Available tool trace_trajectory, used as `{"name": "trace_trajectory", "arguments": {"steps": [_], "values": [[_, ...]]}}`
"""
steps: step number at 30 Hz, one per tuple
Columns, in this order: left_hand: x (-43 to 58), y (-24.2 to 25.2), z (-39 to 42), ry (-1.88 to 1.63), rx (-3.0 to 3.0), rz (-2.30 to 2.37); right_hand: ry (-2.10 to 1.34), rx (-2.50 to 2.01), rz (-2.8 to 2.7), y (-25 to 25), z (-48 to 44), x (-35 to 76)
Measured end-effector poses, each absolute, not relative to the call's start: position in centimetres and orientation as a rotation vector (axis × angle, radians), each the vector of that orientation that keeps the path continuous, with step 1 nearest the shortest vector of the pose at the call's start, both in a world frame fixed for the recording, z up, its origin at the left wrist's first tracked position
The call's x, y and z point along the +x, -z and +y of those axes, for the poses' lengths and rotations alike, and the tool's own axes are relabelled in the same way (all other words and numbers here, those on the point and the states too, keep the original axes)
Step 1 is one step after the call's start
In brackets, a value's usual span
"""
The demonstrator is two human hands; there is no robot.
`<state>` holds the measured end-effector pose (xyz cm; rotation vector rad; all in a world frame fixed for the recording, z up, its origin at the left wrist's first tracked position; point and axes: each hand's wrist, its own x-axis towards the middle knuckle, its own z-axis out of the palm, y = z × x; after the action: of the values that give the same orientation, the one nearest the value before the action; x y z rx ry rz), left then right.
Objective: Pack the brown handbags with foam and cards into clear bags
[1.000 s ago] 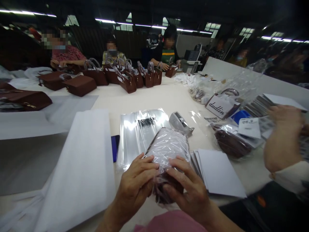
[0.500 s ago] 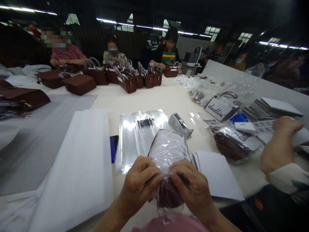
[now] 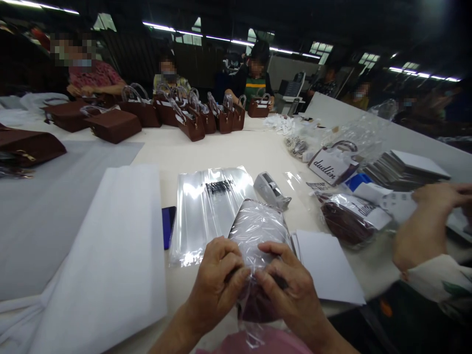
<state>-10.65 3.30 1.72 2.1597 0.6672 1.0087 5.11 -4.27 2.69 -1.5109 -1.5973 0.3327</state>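
A brown handbag (image 3: 258, 306) wrapped in a clear plastic bag (image 3: 261, 223) lies in front of me on the table. My left hand (image 3: 221, 273) pinches the plastic at the near part of the handbag, thumb against curled fingers. Opposite it, my right hand (image 3: 285, 278) grips the same plastic, its index finger raised over the wrap. Beyond the handbag lies a stack of flat clear plastic bags (image 3: 206, 211). A grey tape dispenser (image 3: 272, 191) stands behind it, and white card sheets (image 3: 328, 268) are at its right.
White paper sheets (image 3: 110, 250) and a phone (image 3: 168, 227) lie to the left. Several brown handbags (image 3: 191, 127) line the far side, with co-workers behind. On the right, a co-worker's hand (image 3: 435, 206) reaches near a wrapped handbag (image 3: 344, 221) and stacked cards (image 3: 401, 169).
My right index finger has lifted and moved up over the wrap; both hands still hold the plastic. The co-worker's hand at right has turned, and the view has shifted slightly.
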Motion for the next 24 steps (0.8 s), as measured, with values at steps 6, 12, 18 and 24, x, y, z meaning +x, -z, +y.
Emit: {"name": "trace_trajectory", "arguments": {"steps": [6, 12, 18, 24], "values": [[-9.7, -1.8, 2.3, -0.975, 2.007, 0.881, -0.237, -1.593, -1.538, -1.7, -4.2, 4.7], [-9.4, -1.9, 2.0, -0.987, 1.994, 0.956, 0.173, -1.442, -1.713, -1.8, -4.4, 4.9], [-9.1, -1.5, 1.6, -0.968, 2.002, 1.007, 0.030, -1.453, -1.956, -2.0, -5.2, 6.6], [-8.9, -1.0, 1.6, -1.029, 1.936, 1.072, -0.350, -1.779, -1.186, -0.7, 0.1, 15.2]]}}
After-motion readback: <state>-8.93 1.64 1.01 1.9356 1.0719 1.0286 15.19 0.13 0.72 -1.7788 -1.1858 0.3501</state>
